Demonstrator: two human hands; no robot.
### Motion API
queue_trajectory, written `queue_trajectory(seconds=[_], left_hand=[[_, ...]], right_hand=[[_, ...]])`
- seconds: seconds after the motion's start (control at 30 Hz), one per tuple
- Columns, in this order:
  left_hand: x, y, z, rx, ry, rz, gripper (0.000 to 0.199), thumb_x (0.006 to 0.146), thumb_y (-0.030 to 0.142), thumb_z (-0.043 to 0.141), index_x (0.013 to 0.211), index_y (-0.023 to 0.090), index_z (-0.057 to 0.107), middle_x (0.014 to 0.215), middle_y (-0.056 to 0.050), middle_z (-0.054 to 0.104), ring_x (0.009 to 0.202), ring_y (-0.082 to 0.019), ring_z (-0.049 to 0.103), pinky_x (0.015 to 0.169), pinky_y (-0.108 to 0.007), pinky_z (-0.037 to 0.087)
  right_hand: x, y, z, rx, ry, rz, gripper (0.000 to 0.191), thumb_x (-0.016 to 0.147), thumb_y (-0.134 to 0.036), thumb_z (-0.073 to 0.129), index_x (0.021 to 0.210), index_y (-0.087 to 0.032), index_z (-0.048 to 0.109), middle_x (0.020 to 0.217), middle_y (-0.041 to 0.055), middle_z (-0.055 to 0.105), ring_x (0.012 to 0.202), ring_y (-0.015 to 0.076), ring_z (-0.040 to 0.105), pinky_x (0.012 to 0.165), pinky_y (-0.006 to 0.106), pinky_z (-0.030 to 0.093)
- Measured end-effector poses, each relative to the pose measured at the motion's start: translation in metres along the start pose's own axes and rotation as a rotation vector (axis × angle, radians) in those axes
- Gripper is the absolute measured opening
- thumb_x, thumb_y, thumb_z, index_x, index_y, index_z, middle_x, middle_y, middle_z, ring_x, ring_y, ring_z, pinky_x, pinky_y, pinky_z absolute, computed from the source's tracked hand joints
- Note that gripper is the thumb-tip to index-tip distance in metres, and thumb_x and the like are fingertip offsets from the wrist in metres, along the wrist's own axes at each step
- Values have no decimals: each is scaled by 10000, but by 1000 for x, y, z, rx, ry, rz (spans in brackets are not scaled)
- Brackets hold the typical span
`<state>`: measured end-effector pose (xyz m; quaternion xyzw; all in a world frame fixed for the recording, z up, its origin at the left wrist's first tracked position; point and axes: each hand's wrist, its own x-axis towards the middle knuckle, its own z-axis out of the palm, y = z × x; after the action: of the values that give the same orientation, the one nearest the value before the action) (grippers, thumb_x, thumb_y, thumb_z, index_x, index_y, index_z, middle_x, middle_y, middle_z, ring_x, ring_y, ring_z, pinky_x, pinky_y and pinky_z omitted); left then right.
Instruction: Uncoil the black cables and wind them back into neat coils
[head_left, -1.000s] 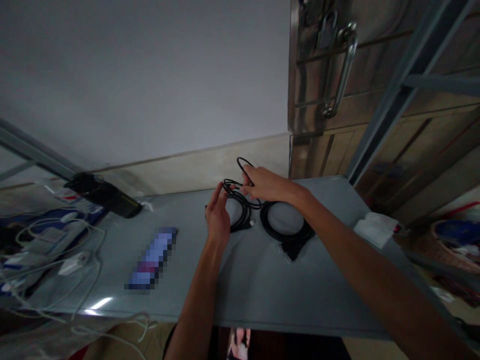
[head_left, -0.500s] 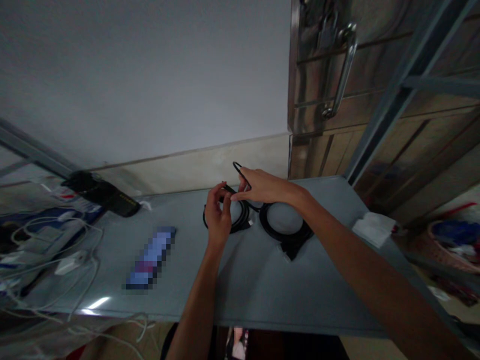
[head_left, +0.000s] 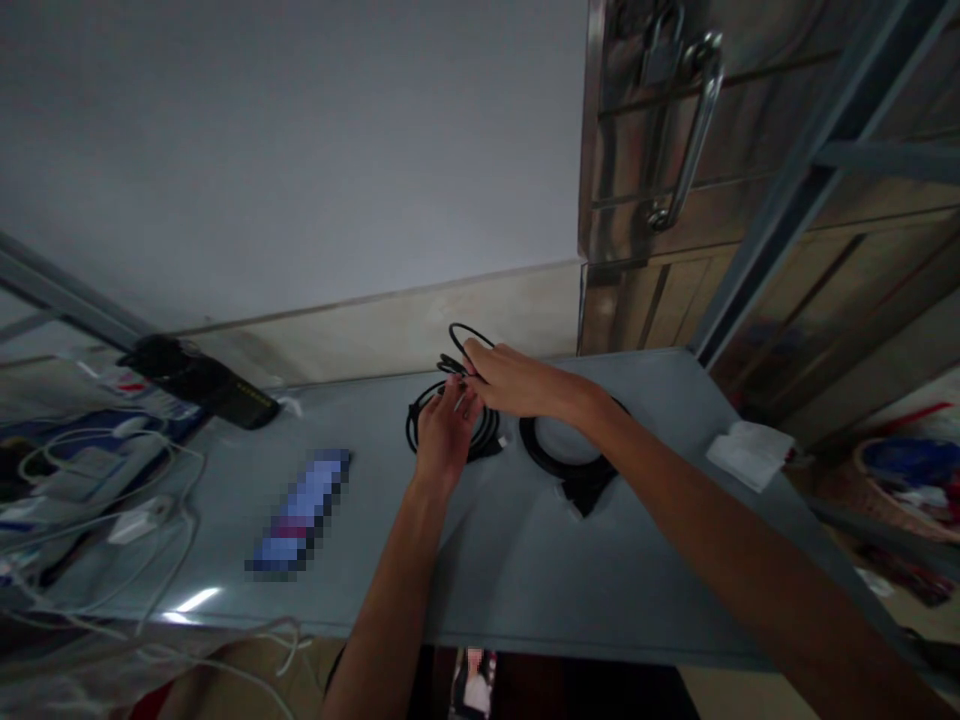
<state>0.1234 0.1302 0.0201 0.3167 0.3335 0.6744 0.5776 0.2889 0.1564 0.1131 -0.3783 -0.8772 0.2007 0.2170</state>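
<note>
My left hand (head_left: 444, 432) and my right hand (head_left: 504, 378) meet above the table, fingers closed on a thin black cable (head_left: 466, 328). A loop of that cable arches up over the right hand's fingers, and a smaller bend pokes out beyond the left fingertips. Below my left hand lies a coiled black cable (head_left: 489, 432) with a light-coloured connector end. Whether the held cable joins this coil is hidden by my hands. A second, thicker coil of black cable (head_left: 541, 455) rests on the table under my right forearm, its dark plug toward me.
On the grey table (head_left: 525, 590) a phone (head_left: 304, 510) with a blurred screen lies left of my arms. Farther left are a black bottle (head_left: 202, 382) on its side and tangled white cords (head_left: 187, 520). Crumpled white tissue (head_left: 750, 452) sits at the right end, near a metal post (head_left: 795, 210).
The cable loop above my hands has grown wider and swung left. My left fingers have drawn closer to the right hand, and a small bend of cable now shows past them.
</note>
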Motion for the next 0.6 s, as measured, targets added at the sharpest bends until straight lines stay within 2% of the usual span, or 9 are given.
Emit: queue_trajectory(seconds=[0.1, 0.2, 0.27, 0.33, 0.4, 0.47, 0.53, 0.6], left_hand=[[0, 6, 2, -99, -24, -37, 162, 1024, 373, 799, 1006, 212, 798, 1114, -38, 833, 1048, -142, 782, 1093, -323, 593], [2, 21, 3, -101, -31, -11, 172, 1065, 409, 737, 1047, 247, 792, 1124, -32, 843, 1174, -174, 771, 1117, -360, 591], [4, 39, 2, -82, -42, 3, 139, 1070, 379, 721, 1063, 254, 782, 1083, -28, 845, 1227, -195, 757, 1086, -364, 604], [5, 64, -1, -81, -46, 10, 112, 1068, 321, 708, 1024, 238, 769, 982, -24, 832, 1212, -196, 759, 1035, -336, 615], [5, 91, -6, -74, -23, 31, 157, 1072, 307, 691, 953, 222, 750, 920, -20, 809, 1162, -189, 771, 965, -299, 624], [5, 118, -14, -8, 48, 70, 211, 1080, 348, 680, 924, 219, 741, 910, -15, 797, 1082, -186, 790, 854, -268, 630], [6, 144, -25, 90, 138, 94, 252, 1110, 378, 632, 963, 213, 752, 855, -7, 773, 946, -176, 797, 729, -247, 618], [7, 167, -39, 132, 201, 98, 347, 1172, 353, 494, 1000, 193, 749, 767, 8, 737, 794, -146, 766, 639, -227, 595]], right_hand=[[-3, -6, -9, 22, 42, -26, 55, 1120, -149, 562, 1170, -153, 542, 1012, 114, 734, 846, 209, 684, 667, 307, 409], [-8, -11, -29, 97, 199, -43, 155, 1147, -305, 635, 1086, -192, 550, 962, 69, 728, 844, 198, 684, 697, 299, 434], [-14, -14, -48, 174, 370, -37, 284, 1170, -436, 613, 1003, -211, 565, 911, 43, 724, 836, 187, 691, 724, 294, 463], [-22, -14, -70, 273, 571, -57, 425, 1204, -514, 503, 912, -217, 584, 841, 28, 707, 779, 168, 688, 714, 290, 483], [-31, -12, -92, 376, 783, -85, 586, 1213, -597, 402, 807, -221, 594, 733, 23, 658, 659, 160, 653, 640, 294, 475], [-39, -8, -111, 479, 988, -114, 669, 1190, -671, 393, 710, -234, 556, 645, 13, 582, 547, 153, 588, 531, 294, 424], [-47, -4, -125, 584, 1161, -133, 651, 1192, -631, 424, 672, -247, 502, 621, -5, 518, 487, 135, 535, 452, 282, 359], [-53, -1, -137, 701, 1295, -162, 594, 1220, -479, 407, 677, -248, 476, 638, -21, 491, 468, 113, 518, 416, 269, 322]])
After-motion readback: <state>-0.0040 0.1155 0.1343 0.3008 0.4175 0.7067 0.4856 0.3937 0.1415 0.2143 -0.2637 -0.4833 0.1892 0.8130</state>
